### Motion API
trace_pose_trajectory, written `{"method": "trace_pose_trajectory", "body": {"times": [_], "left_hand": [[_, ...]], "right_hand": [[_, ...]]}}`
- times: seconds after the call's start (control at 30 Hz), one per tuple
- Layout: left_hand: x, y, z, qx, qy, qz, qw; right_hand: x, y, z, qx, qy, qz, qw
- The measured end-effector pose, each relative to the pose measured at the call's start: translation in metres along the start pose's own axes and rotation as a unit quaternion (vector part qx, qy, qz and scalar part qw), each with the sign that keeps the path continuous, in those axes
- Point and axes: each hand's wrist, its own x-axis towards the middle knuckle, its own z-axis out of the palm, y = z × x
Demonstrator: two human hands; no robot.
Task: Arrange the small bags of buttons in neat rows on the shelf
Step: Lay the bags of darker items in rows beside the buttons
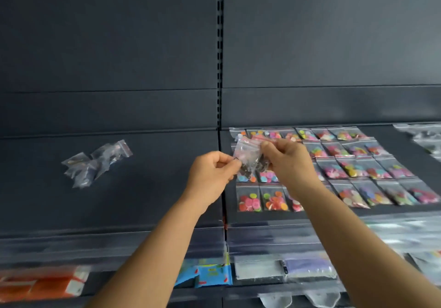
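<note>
Nearest, blurred: orange packet and blue packet on the lower tier, contents unreadable. Above, left hand and right hand both pinching a small bag of dark buttons, held up over the shelf, probably to flatten or separate it before laying it down. Behind, rows of coloured button bags already laid flat, partly hidden by the right forearm. Loose clear bags heaped apart at left, likely unsorted; contents hard to make out.

Glossy clear plastic bags, seemingly matt metal shelf.
</note>
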Motion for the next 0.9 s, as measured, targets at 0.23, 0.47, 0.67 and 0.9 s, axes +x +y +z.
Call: {"method": "trace_pose_trajectory", "body": {"times": [0.23,0.47,0.67,0.9], "left_hand": [[0.000,0.035,0.084,0.015,-0.050,0.036,0.998],[-0.013,0.075,0.206,0.014,-0.078,0.072,0.994],[-0.027,0.115,0.310,0.010,-0.111,0.095,0.989],[-0.036,0.137,0.391,-0.030,-0.128,0.087,0.988]], "right_hand": [[0.003,0.030,-0.092,0.012,0.077,0.003,0.997],[0.011,0.064,-0.217,-0.013,0.120,-0.008,0.993],[0.012,0.089,-0.310,0.014,0.078,-0.006,0.997],[0.006,0.118,-0.385,0.054,0.096,0.006,0.994]]}}
